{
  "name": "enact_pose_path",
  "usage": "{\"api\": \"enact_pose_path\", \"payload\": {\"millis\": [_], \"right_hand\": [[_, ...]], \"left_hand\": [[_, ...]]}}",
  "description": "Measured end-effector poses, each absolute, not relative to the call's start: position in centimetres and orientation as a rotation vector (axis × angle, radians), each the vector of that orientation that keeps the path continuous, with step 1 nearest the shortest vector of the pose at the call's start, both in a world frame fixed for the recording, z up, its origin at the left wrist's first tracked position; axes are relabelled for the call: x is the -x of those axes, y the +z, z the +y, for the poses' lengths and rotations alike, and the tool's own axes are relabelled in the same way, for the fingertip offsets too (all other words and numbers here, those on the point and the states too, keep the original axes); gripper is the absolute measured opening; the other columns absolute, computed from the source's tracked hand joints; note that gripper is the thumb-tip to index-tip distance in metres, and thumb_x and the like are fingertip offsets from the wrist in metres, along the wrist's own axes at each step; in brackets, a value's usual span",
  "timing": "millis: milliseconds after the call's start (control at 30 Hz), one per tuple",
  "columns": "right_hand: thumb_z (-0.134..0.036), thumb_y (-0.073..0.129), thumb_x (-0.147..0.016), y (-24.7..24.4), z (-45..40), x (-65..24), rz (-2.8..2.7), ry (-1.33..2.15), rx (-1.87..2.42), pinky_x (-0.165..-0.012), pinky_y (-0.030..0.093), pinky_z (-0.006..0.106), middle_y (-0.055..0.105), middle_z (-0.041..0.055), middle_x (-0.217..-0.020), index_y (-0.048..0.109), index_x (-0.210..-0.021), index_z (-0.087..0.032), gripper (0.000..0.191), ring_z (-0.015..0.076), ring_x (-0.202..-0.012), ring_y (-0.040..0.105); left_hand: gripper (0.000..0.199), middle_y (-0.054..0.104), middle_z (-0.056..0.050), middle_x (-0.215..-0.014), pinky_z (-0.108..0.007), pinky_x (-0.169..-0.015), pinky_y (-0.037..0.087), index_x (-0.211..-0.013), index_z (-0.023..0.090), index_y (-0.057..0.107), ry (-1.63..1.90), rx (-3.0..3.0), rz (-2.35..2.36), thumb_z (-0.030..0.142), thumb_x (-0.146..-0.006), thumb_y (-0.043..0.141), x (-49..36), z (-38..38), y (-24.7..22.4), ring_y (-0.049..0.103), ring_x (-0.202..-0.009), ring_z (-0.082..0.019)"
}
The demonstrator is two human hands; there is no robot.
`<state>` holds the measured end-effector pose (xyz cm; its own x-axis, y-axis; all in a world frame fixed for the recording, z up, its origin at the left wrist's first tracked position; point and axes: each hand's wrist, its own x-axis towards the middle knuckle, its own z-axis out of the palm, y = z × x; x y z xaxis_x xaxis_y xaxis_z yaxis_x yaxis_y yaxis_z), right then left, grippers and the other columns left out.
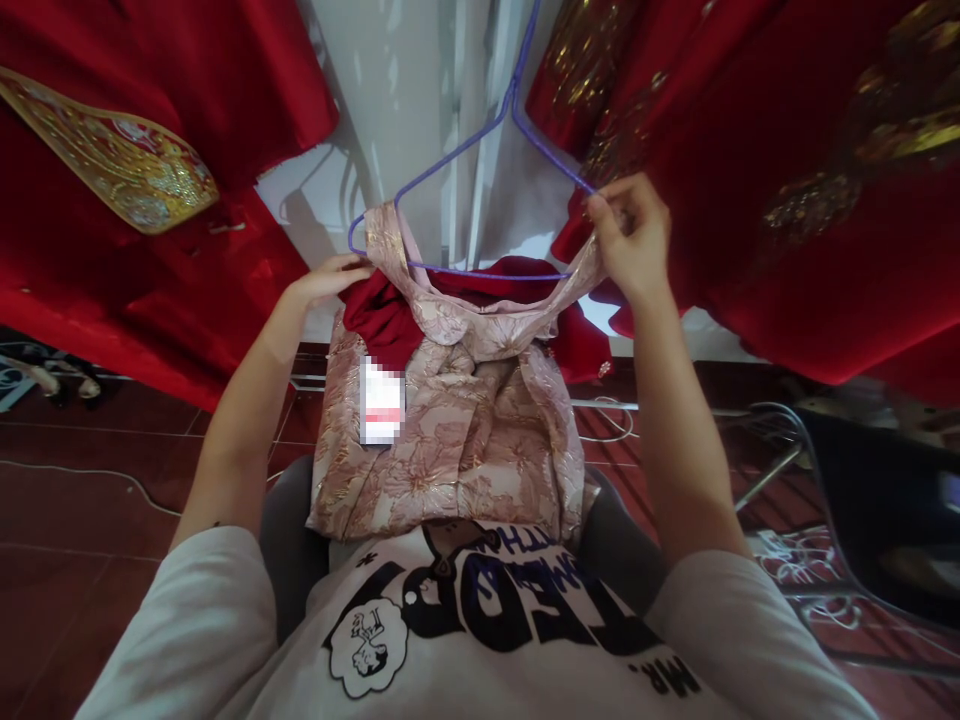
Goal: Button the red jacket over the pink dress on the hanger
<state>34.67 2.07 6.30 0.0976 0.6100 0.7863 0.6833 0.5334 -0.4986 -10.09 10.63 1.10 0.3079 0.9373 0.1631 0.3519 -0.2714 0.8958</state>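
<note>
A pink and gold brocade dress (465,420) lies across my lap, its upper part raised on a purple hanger (480,272). My right hand (637,235) pinches the dress's right strap (587,268) against the hanger's right arm. The left strap (386,240) is looped over the hanger's other end. At that side my left hand (330,280) grips the edge of the red fabric (382,320), fingertips partly hidden. More red fabric shows behind the neckline and at the right. A tag (382,400), blurred out, hangs on the dress front.
Red garments with gold embroidery hang at the left (150,170) and right (750,200). A dark chair (877,500) stands at the right above bundled white cables (799,560). Shoes (75,385) rest on a rack at far left; a cable crosses the tiled floor (75,560).
</note>
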Motion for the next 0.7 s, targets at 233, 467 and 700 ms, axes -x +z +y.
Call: {"api": "enact_pose_path", "payload": {"millis": [233,467,700], "right_hand": [[-0.029,0.062,-0.100,6.8,1.4,-33.9,-1.558,-0.070,1.166,-0.079,0.049,0.031,0.068,0.0022,-0.083,0.064,-0.090,-0.023,0.011,0.0163,-0.075,0.058],[-0.019,0.071,-0.094,8.1,-1.8,-32.4,-1.521,-0.002,1.167,-0.070,0.046,0.029,0.067,0.0002,-0.072,0.069,-0.084,-0.020,0.010,0.0133,-0.067,0.059],[-0.017,0.082,-0.086,10.8,-4.7,-32.5,-1.579,0.316,1.134,-0.055,0.039,0.025,0.071,0.0003,-0.063,0.076,-0.078,-0.018,0.010,0.0074,-0.053,0.055]], "left_hand": [[0.067,0.063,0.005,-0.072,-0.031,-0.082,0.044,-0.076,0.020,0.068,0.971,-1.829,1.316,0.082,-0.058,0.086,12.0,9.1,4.6,0.052,-0.081,-0.015],[0.050,0.041,0.007,-0.065,-0.027,-0.072,0.036,-0.062,0.017,0.043,1.721,-1.831,1.672,-0.012,-0.085,0.077,6.2,10.7,13.2,0.037,-0.068,-0.007],[0.041,0.056,0.002,-0.075,-0.034,-0.078,0.048,-0.079,0.023,0.051,1.663,-2.291,0.830,0.053,-0.101,0.069,-1.7,4.5,9.7,0.056,-0.077,-0.015]]}}
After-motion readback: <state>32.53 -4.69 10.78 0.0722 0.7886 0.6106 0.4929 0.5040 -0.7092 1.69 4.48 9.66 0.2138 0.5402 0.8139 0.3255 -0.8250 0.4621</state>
